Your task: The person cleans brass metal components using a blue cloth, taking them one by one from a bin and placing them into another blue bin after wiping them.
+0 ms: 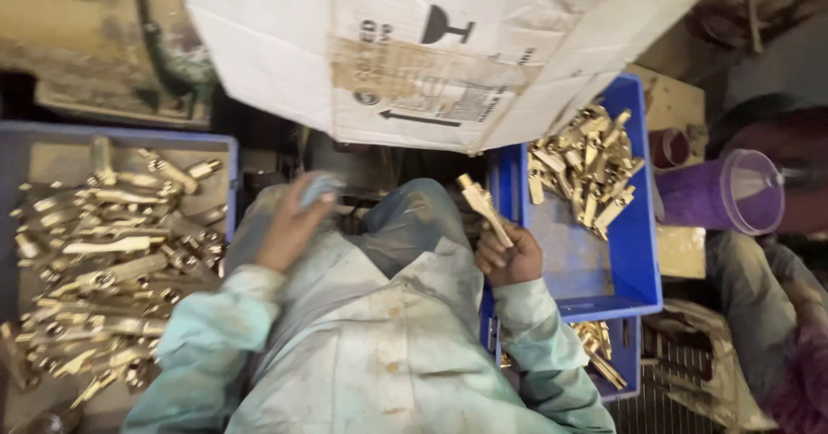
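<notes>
Right hand, centre-right of frame, fingers closed around brass fitting, fitting angled up-left beside rim of blue crate. Left hand, centre-left, curled onto pale cloth. More brass parts piled upper right in crate; second blue tray of brass pieces at left. Cardboard box along top.

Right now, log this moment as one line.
left hand: on cloth | right hand: holds brass fitting | left blue crate: fittings | right blue crate: fittings
</notes>
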